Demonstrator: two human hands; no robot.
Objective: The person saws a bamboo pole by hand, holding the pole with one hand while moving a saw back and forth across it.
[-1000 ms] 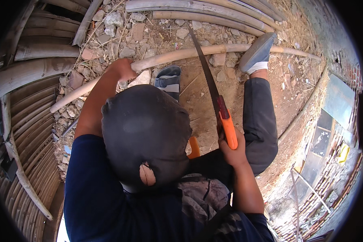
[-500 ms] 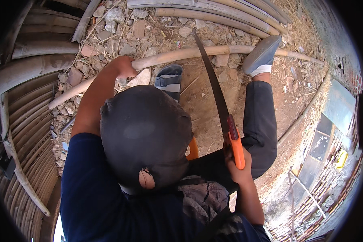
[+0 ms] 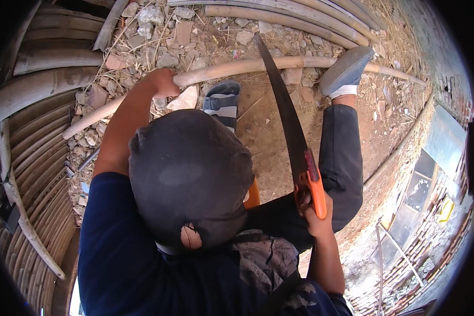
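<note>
My left hand (image 3: 166, 83) is wrapped round a long pale bamboo pole (image 3: 221, 71), which slants from the lower left up towards the far right. In my right hand (image 3: 317, 216) is the orange handle of a handsaw (image 3: 285, 116). The saw's long dark blade reaches away from me and crosses the pole right of my left hand, its tip beyond the pole. My right shoe (image 3: 345, 73) presses on the pole further right. On the near side of the pole rests my left foot in a strapped sandal (image 3: 222, 101). Whether the teeth have cut in cannot be made out.
Several bamboo poles (image 3: 289, 26) lie at the far side. Broken stones (image 3: 150, 16) cover the ground at far left. A stack of bamboo (image 3: 42, 158) stands left, a brick wall (image 3: 447, 253) right. A dark head covering (image 3: 189, 174) hides the middle; an orange object (image 3: 253, 194) shows beside it.
My right hand and the saw have shifted slightly forward and to the right, and the blade shows more of its broad side. My left hand stays on the pole.
</note>
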